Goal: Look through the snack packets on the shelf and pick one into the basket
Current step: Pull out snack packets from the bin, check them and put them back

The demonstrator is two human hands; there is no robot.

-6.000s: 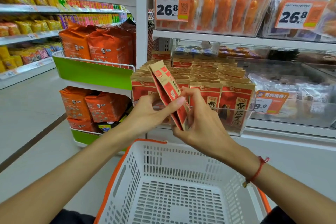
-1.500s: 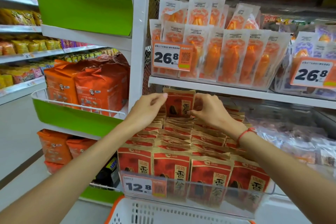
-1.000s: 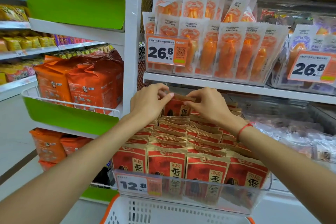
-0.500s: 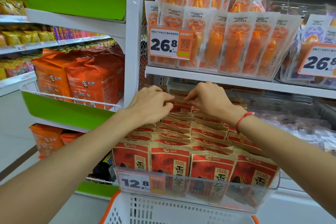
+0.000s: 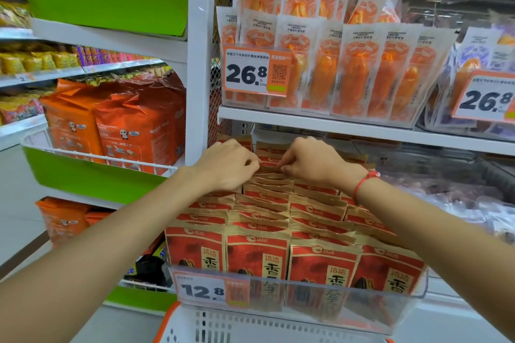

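A: Start at the left. What do you have?

B: Orange bags (image 5: 139,125) sit in a wire-fronted green tray (image 5: 83,175) on the left-hand rack. Past the white post, my left hand (image 5: 223,167) reaches to the back rows of the clear bin (image 5: 301,298), fingers curled down onto the tops of the red snack packets (image 5: 256,253). It looks like a pinch on a packet edge, though the fingertips are hidden behind the knuckles.

A: And the packets themselves?

B: They stand in rows, filling the bin from its front wall back to the rear, under the white shelf (image 5: 362,131). A 12.8 price tag (image 5: 211,291) hangs at the bin's front left corner.

A: The other hand?

B: My right hand (image 5: 309,161) is just beside the left one, fingers curled, pinching a packet top in the same back rows. A red cord (image 5: 362,184) circles that wrist.

A: The basket?

B: Only the white basket (image 5: 250,326), orange at the rim, shows at the bottom edge, below the bin
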